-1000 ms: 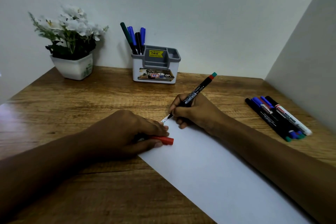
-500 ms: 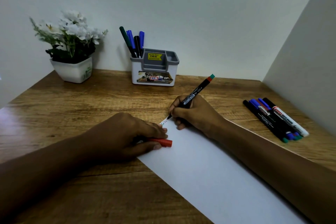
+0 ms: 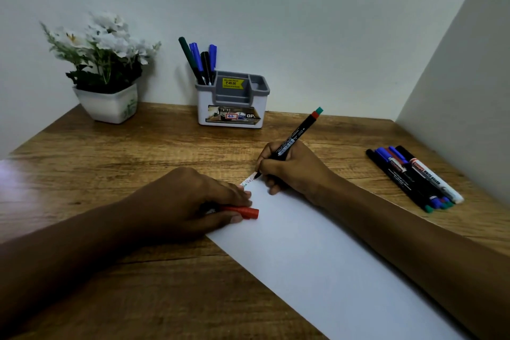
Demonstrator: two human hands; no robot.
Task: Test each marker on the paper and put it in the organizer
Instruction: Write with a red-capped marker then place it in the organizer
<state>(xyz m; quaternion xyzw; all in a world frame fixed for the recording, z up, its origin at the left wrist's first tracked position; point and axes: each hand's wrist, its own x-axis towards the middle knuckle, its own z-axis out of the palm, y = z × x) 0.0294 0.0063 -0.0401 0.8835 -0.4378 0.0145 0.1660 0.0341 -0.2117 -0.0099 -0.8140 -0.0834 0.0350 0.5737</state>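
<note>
A white sheet of paper (image 3: pixel 325 251) lies diagonally on the wooden desk. My right hand (image 3: pixel 292 171) grips a black marker (image 3: pixel 296 134) with a red and green end, its tip touching the paper's far corner beside small scribbles (image 3: pixel 246 183). My left hand (image 3: pixel 193 204) rests on the paper's left edge and holds a red cap (image 3: pixel 245 212). The white and grey organizer (image 3: pixel 233 103) stands at the back against the wall, with several markers (image 3: pixel 200 63) upright in its left compartment. A bundle of several markers (image 3: pixel 414 176) lies on the desk at the right.
A white pot of white flowers (image 3: pixel 106 103) stands at the back left. Walls close the desk at the back and on the right (image 3: pixel 463 96), just beyond the loose markers. Bare wood (image 3: pixel 82 163) shows left of my left arm.
The marker tip has shifted slightly along the paper's far corner, where scribbles now show. The view has tipped up a little. My left hand keeps the red cap in place.
</note>
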